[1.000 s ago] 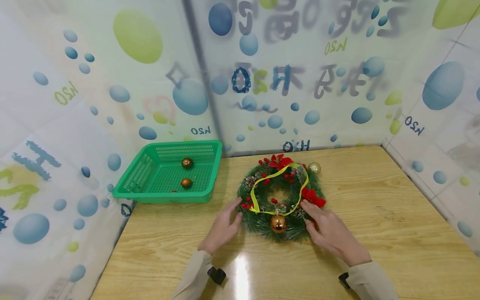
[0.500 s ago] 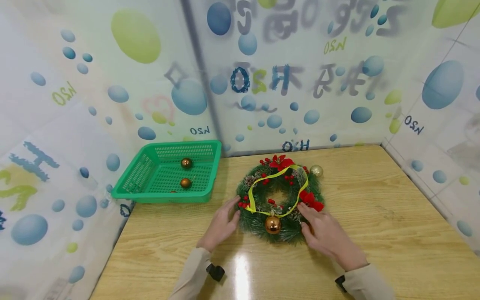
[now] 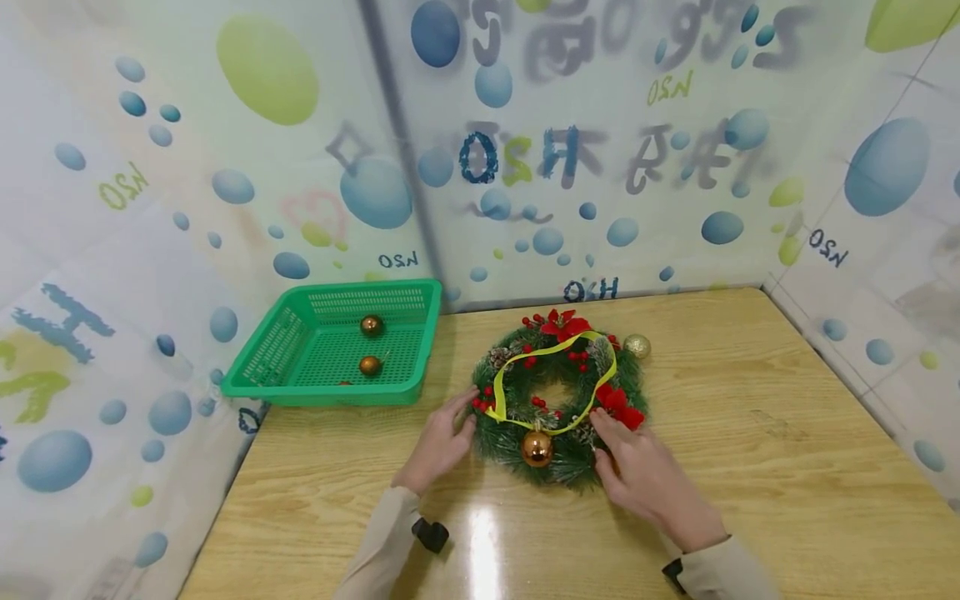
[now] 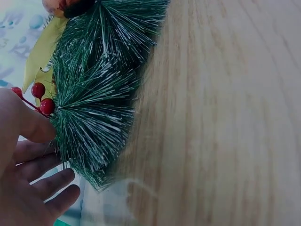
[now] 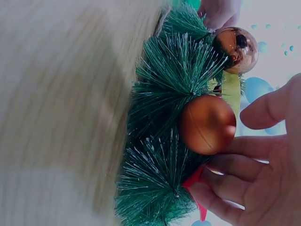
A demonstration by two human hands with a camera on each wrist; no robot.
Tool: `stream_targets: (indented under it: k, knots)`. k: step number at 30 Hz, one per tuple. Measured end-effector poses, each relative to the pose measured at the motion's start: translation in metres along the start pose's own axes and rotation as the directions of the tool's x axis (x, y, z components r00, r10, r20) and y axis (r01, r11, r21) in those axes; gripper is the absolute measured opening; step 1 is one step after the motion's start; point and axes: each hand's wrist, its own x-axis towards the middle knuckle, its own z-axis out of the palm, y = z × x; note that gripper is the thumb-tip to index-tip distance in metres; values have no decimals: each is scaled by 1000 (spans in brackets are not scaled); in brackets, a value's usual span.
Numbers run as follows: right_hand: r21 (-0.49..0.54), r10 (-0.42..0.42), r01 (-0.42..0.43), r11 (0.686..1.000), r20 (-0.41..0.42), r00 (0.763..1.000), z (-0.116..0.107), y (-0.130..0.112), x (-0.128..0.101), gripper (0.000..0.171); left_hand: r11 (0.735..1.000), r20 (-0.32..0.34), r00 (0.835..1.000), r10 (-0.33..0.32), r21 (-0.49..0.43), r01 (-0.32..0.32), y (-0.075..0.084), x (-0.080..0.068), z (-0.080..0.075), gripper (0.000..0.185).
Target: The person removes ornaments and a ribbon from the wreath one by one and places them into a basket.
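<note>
A green Christmas wreath (image 3: 551, 475) with frosted needles, red berries, pine cones and red poinsettias (image 3: 564, 324) lies on the table. A yellow ribbon (image 3: 498, 392) loops over it. A shiny copper bauble (image 3: 537, 448) sits at its front, a gold glitter bauble (image 3: 637, 346) at its back right. My left hand (image 3: 437, 446) touches the wreath's left side by the berries (image 4: 47, 106), fingers spread and loosely bent. On the right side, my right hand (image 3: 648, 479) rests its fingers by a poinsettia, thumb apart. A matte copper bauble (image 5: 208, 125) shows beside those fingers in the right wrist view.
A green plastic basket (image 3: 262, 390) stands at the back left with copper baubles (image 3: 371, 325) inside. The wooden table (image 3: 750, 417) meets patterned sheeting (image 3: 480, 250) at the back and sides. Light glares off the tabletop in front of the wreath.
The wreath has turned slightly clockwise as seen from above: the front bauble went left, the gold one right and nearer. Both hands shifted with it, the right one leftward and nearer.
</note>
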Motion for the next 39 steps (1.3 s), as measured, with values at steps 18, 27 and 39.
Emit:
stream_targets:
  k: [18,27,39]
  knots:
    - [94,50,-41,995,-100,994,-17,7,2,42,1000,-97,995,14,-24,-16,4,-21,-7,53]
    - [129,152,-159,979,65,986,-23,63,14,46,996,-39,995,93,-4,-94,22,-58,11,60]
    - [170,191,-228,959,208,959,1,73,15,60,1000,92,996,19,-19,-18,27,-65,22,64]
